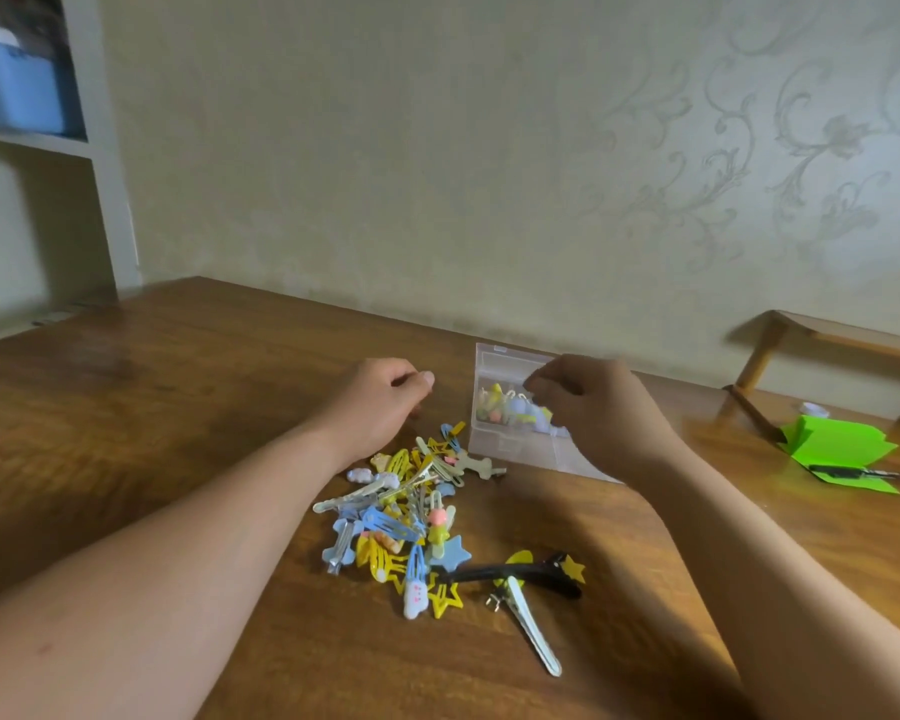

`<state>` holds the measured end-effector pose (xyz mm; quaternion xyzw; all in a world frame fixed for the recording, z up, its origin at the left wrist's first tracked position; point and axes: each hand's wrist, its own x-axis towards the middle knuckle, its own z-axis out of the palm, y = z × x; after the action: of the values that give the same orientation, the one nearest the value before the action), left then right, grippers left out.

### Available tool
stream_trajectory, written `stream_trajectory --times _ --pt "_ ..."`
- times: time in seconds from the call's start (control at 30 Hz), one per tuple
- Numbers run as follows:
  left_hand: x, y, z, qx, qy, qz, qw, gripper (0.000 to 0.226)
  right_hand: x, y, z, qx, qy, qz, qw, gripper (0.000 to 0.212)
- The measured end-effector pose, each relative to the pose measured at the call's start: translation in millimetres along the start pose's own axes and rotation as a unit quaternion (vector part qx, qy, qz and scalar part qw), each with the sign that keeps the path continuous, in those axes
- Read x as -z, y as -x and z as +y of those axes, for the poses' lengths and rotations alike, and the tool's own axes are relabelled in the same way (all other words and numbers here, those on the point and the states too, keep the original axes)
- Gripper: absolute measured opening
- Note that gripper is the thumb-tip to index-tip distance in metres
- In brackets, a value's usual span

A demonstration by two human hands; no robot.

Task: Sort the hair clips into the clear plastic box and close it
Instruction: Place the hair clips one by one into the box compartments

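Hair clips (396, 517) lie in a loose heap at the middle of the table (152, 387), blue, yellow and white ones tangled together. On the heap's near side lie 2 bigger ones, a black clip (520, 573) and a long silver clip (533, 634). The clear box (515, 446) sits open just beyond the heap, towards the far edge, with several clips already inside. The left hand (380, 402) rests beside the heap's far end, fingers curled in against the thumb, with nothing in it. The right hand (593, 407) hangs over the box, fingertips drawn together; I cannot tell whether it holds a clip. Near the right edge lies folded green paper (842, 444) with a pen (853, 472) on it.
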<state>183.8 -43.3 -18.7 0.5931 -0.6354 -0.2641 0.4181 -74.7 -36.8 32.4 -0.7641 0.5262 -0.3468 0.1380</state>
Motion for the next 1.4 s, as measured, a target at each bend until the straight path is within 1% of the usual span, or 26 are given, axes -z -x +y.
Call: stream_trajectory --times 0.07,0.13,0.23,0.33,0.53,0.67,0.77,0.87,1.03,1.07,1.1,1.17,1.2,1.27,1.3,1.33,1.4 --pt "-0.2 0.6 -0.4 -0.001 -0.005 0.003 1.0 0.033 -0.2 16.4 -7.2 0.033 0.001 -0.07 0.997 0.017" --pt "0.0 1.1 -0.8 -0.003 0.002 0.004 1.0 0.031 2.2 25.5 -11.7 0.043 0.025 -0.162 0.985 0.014" --pt "0.4 2.9 0.5 -0.005 0.008 0.003 1.0 0.029 9.9 29.2 -14.1 0.041 0.074 -0.294 0.952 0.011" --pt "0.2 3.7 1.6 -0.006 0.003 0.006 1.0 0.029 17.7 31.7 -16.7 0.036 0.06 -0.385 0.92 0.014" --pt "0.7 4.7 2.2 -0.003 0.001 0.005 1.0 0.029 18.1 34.5 -20.7 0.05 0.051 -0.446 0.892 0.019" --pt "1.1 4.6 1.9 -0.004 -0.003 0.005 1.0 0.029 19.9 36.9 -25.0 0.067 0.051 -0.465 0.881 0.025" --pt "1.1 4.6 2.0 -0.003 -0.005 0.005 1.0 0.028 18.3 38.1 -26.4 0.072 0.072 -0.474 0.875 0.026" --pt "0.7 5.0 2.6 -0.003 -0.004 0.004 1.0 0.028 14.2 38.2 -27.3 0.086 0.106 -0.459 0.878 0.017" --pt "0.4 5.2 2.6 -0.005 -0.007 0.0 1.0 0.028 21.6 35.3 -22.9 0.065 0.132 -0.424 0.893 0.009" --pt "0.6 4.8 2.3 -0.004 -0.006 0.0 1.0 0.028 25.8 33.8 -21.0 0.066 0.129 -0.396 0.907 0.007" --pt "0.7 4.2 1.9 -0.003 -0.005 0.0 1.0 0.028 30.2 31.0 -16.8 0.064 0.118 -0.349 0.927 0.005" --pt "0.3 2.8 0.5 -0.003 -0.004 0.003 1.0 0.029 39.1 21.1 -4.5 0.037 0.055 -0.215 0.974 0.01" --pt "-0.1 2.5 0.3 -0.003 -0.005 0.004 1.0 0.029 43.2 13.6 3.5 0.012 0.01 -0.144 0.989 0.011" --pt "-1.1 1.7 0.8 -0.006 -0.009 0.004 1.0 0.029 48.8 -5.4 20.5 -0.057 -0.052 -0.03 0.997 0.008" --pt "-1.3 1.2 1.3 -0.007 -0.011 0.003 1.0 0.029 49.9 -15.6 29.1 -0.092 -0.055 0.002 0.994 0.007" --pt "-1.6 0.7 1.9 -0.007 -0.012 0.002 1.0 0.029 50.2 -24.9 36.3 -0.121 -0.044 0.015 0.991 0.007" --pt "-1.8 -0.2 2.7 -0.005 -0.01 0.001 1.0 0.029 46.9 -40.3 47.9 -0.155 -0.006 0.002 0.988 0.007"
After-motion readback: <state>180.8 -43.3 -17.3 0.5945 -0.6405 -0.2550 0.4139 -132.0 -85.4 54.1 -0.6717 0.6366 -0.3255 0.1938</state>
